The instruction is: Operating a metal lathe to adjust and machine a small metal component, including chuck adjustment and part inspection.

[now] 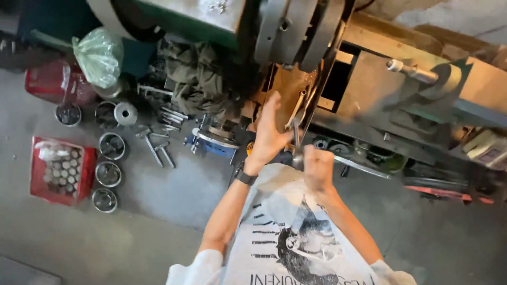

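Note:
My left hand (pixel 269 134), with a black wristband (pixel 246 178), reaches to the brown metal face of a large machine (pixel 296 31). Its fingers are spread flat beside a slim wrench (pixel 297 108) that leans on the machine. My right hand (pixel 318 169) is blurred and clenched in a fist just below. It grips the lower end of a grey metal tool (pixel 297 145) that stands upright between the two hands. What the tool's upper end touches is hidden in shadow.
On the concrete floor to the left are two red crates (pixel 37 182) (pixel 45 84), several round steel bowls (pixel 108 174), loose bolts (pixel 158 150), a green plastic bag (pixel 99 55), a dark cloth (pixel 198 79) and a blue part (pixel 211 145). A long rod (pixel 364 168) lies to the right.

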